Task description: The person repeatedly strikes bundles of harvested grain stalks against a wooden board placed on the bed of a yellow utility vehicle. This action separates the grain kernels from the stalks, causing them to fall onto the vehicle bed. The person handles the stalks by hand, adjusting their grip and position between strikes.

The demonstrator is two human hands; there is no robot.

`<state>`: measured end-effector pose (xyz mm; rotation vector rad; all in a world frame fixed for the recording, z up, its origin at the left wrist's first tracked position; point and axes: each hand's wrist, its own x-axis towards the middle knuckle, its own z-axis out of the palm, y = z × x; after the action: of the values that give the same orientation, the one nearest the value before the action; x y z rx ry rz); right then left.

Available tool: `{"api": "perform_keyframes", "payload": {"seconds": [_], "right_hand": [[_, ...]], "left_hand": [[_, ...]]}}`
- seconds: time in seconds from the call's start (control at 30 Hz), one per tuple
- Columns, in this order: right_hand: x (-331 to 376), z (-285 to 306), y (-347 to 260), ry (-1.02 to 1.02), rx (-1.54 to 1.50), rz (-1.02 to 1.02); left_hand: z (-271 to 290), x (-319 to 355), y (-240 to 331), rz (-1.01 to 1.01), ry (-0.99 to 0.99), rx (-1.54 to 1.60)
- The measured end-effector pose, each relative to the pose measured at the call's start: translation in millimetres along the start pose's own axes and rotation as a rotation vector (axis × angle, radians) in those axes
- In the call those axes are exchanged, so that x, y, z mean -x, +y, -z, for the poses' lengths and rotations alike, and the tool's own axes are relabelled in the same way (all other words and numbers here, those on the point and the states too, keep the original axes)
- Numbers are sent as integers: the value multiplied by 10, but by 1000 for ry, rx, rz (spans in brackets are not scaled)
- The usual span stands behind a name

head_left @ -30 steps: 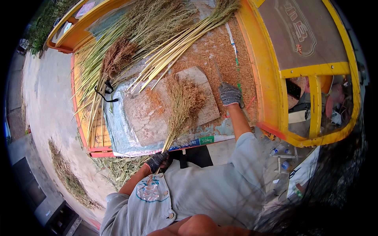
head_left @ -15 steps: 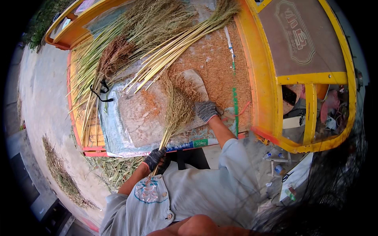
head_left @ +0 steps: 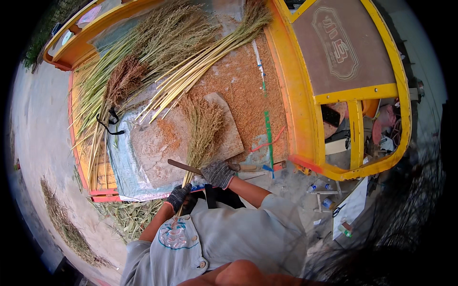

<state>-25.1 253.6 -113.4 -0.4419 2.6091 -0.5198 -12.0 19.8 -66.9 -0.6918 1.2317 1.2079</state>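
My left hand (head_left: pixel 178 197), in a dark knitted glove, is closed round the stalks of a bundle of seed-headed grass (head_left: pixel 204 126), broomcorn by its look. The heads fan away from me over a grey flat board (head_left: pixel 152 148) strewn with reddish grains. My right hand (head_left: pixel 217 174), gloved too, grips a tool with a long flat blade (head_left: pixel 182 166) and a wooden handle (head_left: pixel 247 168). The blade points left and crosses the stalks just beyond my left hand. From this view I cannot tell whether it touches them.
Beyond the board, cut stalks (head_left: pixel 188 78) lie in bunches, a reddish-brown head (head_left: pixel 125 78) among them. Loose grain (head_left: pixel 253 102) covers the bed beside a yellow metal frame (head_left: pixel 355 90) on the right. A black strap (head_left: pixel 110 123) lies at left. Dry leaves (head_left: pixel 131 217) are on the ground.
My right hand has come back from the seed heads toward my body and left, bringing the blade into sight across the stalks. My left hand keeps its hold; the view has shifted slightly.
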Motion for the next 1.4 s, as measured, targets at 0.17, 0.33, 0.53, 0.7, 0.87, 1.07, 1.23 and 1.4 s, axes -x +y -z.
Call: {"api": "perform_keyframes", "payload": {"seconds": [0.17, 0.33, 0.53, 0.7, 0.87, 1.07, 1.23, 1.4], "right_hand": [[-424, -271, 1036, 2, 133, -174], [-635, 351, 1556, -9, 56, -616], [-275, 680, 983, 141, -123, -779], [-69, 155, 127, -28, -11, -91], [-473, -45, 974, -63, 47, -261], [-658, 408, 1437, 17, -73, -755], [-245, 470, 684, 151, -5, -465], [-111, -386, 404, -49, 135, -123]], "left_hand": [[-71, 159, 15, 28, 78, -30], [47, 111, -138, -44, 77, -50], [32, -51, -134, -93, 83, -102], [15, -55, -5, -73, 75, -104], [94, -46, -85, -82, 136, -105], [-7, -32, -173, -65, 128, -49], [44, -135, -187, -51, 106, -86], [1, -26, -95, -40, 146, -107]]}}
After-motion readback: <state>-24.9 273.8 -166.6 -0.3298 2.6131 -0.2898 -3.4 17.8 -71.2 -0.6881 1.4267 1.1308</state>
